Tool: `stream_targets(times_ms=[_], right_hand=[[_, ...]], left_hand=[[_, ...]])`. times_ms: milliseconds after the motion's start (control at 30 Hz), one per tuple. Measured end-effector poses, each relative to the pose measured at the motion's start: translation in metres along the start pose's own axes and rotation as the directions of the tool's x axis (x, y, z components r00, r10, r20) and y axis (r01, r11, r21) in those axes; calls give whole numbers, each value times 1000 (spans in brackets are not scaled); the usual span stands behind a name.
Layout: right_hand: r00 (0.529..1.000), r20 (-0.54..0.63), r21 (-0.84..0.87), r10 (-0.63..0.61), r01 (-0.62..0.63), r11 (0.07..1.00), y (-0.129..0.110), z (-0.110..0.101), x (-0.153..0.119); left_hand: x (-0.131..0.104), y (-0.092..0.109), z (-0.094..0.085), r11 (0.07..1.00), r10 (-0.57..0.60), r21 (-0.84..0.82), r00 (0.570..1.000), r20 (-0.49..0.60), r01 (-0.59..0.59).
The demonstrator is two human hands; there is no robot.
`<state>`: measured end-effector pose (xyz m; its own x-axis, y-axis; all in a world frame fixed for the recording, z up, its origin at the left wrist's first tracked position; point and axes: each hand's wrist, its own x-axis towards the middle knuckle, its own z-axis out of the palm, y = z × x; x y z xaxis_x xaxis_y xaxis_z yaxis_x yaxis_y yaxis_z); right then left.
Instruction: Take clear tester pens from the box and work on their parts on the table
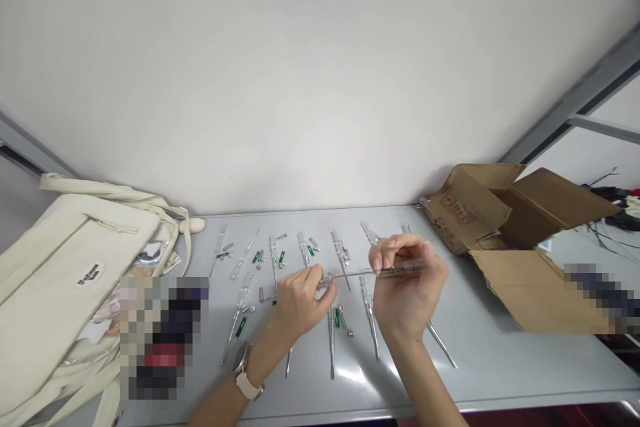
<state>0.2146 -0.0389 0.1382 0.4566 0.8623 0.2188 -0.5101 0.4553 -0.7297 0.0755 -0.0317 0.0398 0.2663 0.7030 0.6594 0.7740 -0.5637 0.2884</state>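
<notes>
My right hand [407, 290] is closed around a clear-handled screwdriver [400, 269], held above the table with its thin metal shaft pointing left. Between the thumb and fingers of my left hand [303, 300] is a small clear plastic piece [326, 279]; the shaft's tip meets it or lies very close, I cannot tell which. Below and around both hands lie several clear-handled tester screwdrivers, such as one with a long shaft [332, 343] and another at the left [237, 320]. Beside them are small green circuit strips [241, 327], springs and little metal caps [351, 333].
A cream bag [75, 247] with straps covers the left end of the grey table [400, 387]. An open cardboard box [463, 213] stands at the right, one flap [535, 290] spread over the tabletop. A white wall rises behind. Dark cables [620, 213] lie at the far right.
</notes>
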Motion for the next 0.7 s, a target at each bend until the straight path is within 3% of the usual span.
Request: stream_targets(times_ms=[100, 400, 567, 700], right_hand=[[999, -47, 26, -23, 24, 999, -2, -2, 4], [994, -75, 120, 82, -73, 990, -2, -3, 7], [991, -42, 147, 127, -120, 982, -1, -6, 6], [990, 2, 151, 143, -142, 978, -1, -9, 8]], left_hand=[[1, 0, -1, 1000, 8, -6, 1000, -1, -8], [0, 0, 0, 1000, 12, -24, 1000, -18, -13], [2, 0, 0, 1000, 17, 4, 1000, -6, -17], [2, 0, 0, 1000, 3, -19, 998, 66, -1]])
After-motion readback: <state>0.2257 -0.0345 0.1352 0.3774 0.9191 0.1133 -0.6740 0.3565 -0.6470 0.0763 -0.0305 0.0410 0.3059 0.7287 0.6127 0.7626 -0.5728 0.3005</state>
